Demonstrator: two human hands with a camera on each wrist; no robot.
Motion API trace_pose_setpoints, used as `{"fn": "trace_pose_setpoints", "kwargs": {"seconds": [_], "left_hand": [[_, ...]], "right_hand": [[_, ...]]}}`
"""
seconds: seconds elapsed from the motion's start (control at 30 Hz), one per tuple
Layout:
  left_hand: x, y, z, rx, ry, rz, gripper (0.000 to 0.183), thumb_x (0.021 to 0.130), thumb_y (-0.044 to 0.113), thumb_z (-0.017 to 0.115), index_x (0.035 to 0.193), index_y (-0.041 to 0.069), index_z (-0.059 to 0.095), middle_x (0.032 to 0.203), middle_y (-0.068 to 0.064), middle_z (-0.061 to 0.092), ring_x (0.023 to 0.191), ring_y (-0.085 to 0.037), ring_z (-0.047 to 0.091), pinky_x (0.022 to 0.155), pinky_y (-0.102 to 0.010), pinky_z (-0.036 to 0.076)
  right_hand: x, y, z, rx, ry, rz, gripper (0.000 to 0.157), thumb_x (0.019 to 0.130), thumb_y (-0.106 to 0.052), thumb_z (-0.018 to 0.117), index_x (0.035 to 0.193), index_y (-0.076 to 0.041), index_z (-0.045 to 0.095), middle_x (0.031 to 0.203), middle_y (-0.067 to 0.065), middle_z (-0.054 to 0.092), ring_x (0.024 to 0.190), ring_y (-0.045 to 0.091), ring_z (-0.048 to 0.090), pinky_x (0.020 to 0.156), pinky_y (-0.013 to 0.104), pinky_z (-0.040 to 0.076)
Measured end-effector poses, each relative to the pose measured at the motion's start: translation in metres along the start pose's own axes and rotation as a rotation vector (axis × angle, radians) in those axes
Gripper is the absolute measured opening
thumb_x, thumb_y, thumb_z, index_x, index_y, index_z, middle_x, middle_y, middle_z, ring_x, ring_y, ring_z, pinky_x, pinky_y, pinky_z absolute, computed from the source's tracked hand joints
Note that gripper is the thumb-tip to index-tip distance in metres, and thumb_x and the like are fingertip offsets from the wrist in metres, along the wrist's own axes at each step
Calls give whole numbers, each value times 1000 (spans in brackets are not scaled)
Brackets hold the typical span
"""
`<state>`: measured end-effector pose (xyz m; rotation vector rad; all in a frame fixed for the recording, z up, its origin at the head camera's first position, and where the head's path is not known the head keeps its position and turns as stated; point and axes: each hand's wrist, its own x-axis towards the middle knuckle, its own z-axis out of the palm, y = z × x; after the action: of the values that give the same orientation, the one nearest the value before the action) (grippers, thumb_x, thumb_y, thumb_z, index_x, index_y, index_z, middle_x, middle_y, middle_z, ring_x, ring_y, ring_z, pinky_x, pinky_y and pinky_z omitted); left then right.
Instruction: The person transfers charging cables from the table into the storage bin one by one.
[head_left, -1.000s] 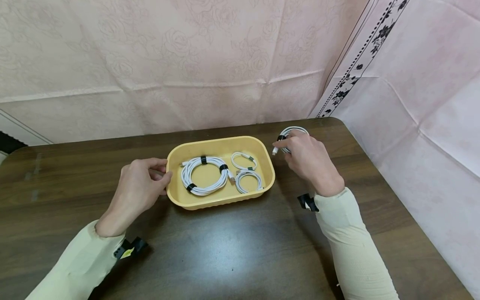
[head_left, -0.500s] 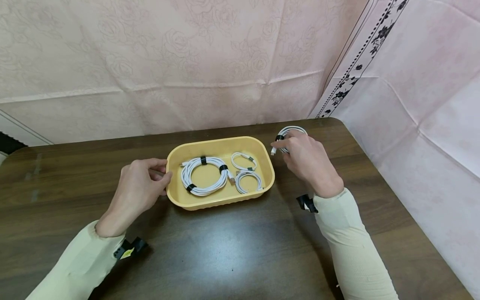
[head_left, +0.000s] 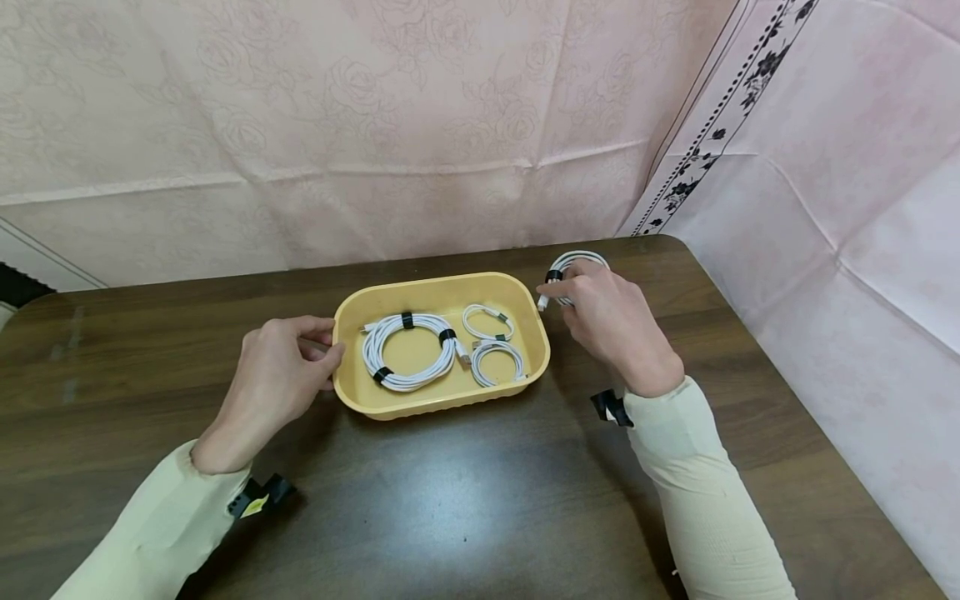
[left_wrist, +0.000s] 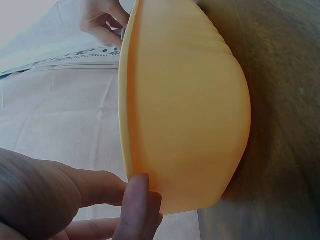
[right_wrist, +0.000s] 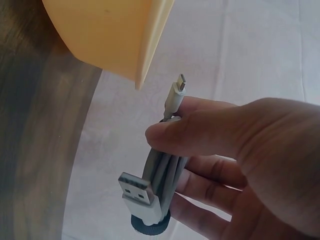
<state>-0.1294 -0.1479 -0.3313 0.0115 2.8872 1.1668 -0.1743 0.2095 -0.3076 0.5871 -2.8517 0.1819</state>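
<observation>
My right hand point(head_left: 611, 325) pinches a coiled USB cable point(right_wrist: 167, 170) between thumb and fingers, just off the right end of a yellow plastic basket point(head_left: 442, 408). In the right wrist view its USB plug point(right_wrist: 137, 189), small connector point(right_wrist: 176, 95) and dark strap point(right_wrist: 150, 225) show. My left hand point(head_left: 277, 367) grips the basket's left rim, thumb on one side and fingers on the other. Inside the basket lie a large white cable coil point(head_left: 375, 358) with black straps and two smaller coils, one white point(head_left: 471, 310) and one greyish point(head_left: 477, 373).
A dark wooden table point(head_left: 420, 517) bears the basket. Behind it hangs a pale pink floral cloth point(head_left: 375, 125), and a white cloth point(head_left: 847, 208) with a black floral band borders the right side. The table's rounded far right corner is near my right hand.
My right hand has drifted slightly left with the coiled USB cable, closer to the basket's right end. The left hand and the basket have stayed put.
</observation>
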Motion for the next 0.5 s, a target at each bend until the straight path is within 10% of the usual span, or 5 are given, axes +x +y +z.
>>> {"fn": "trace_pose_setpoints", "kwargs": {"seconds": [0.5], "left_hand": [[0,0,0,7,-5,-9,40,96,12,66,133,-5,63,114,-22,70,74,-15,72,55,-24,57]], "right_hand": [[0,-4,1,11,28,-44,47,86,6,58,121,-18,77,102,5,64,87,24,63,64,44,54]]}}
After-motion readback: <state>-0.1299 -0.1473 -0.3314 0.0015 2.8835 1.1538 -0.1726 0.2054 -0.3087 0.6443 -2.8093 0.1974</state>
